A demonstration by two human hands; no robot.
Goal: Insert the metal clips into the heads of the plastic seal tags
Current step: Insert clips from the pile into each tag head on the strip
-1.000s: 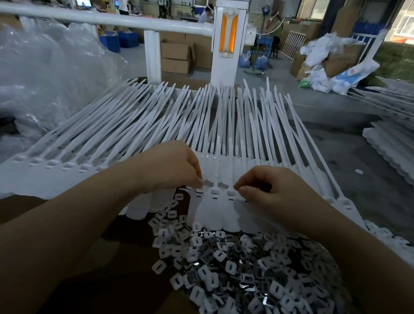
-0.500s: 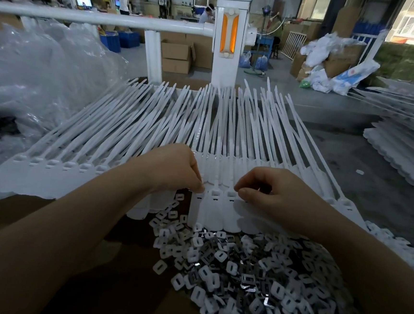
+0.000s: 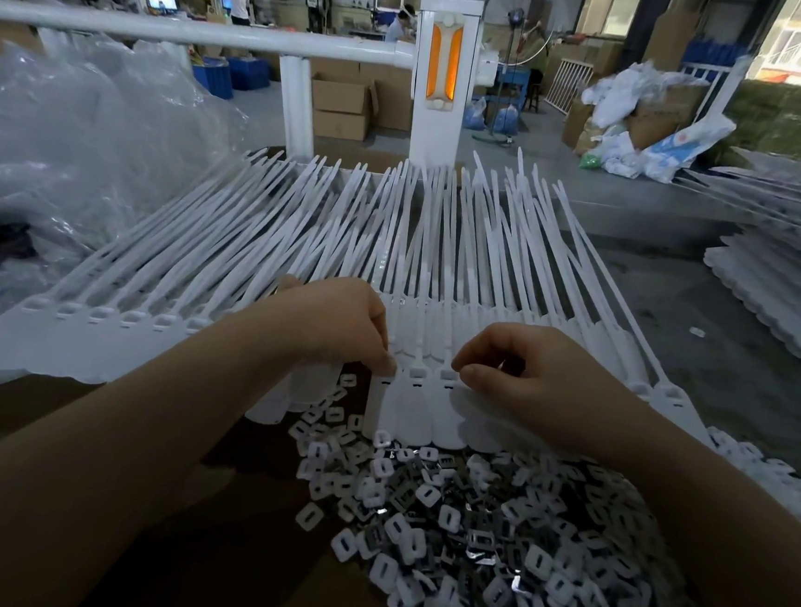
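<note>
Head view shows two bare hands low over a wide row of white seal tags. Left hand has its fingers curled down, with the tips pressed together on a tag head. Right hand pinches thumb and finger just beside the next tag heads; I cannot tell if a clip is between them. Below both hands lies a big heap of shiny metal clips on brown cardboard. Far past the fingers stands a white post.
</note>
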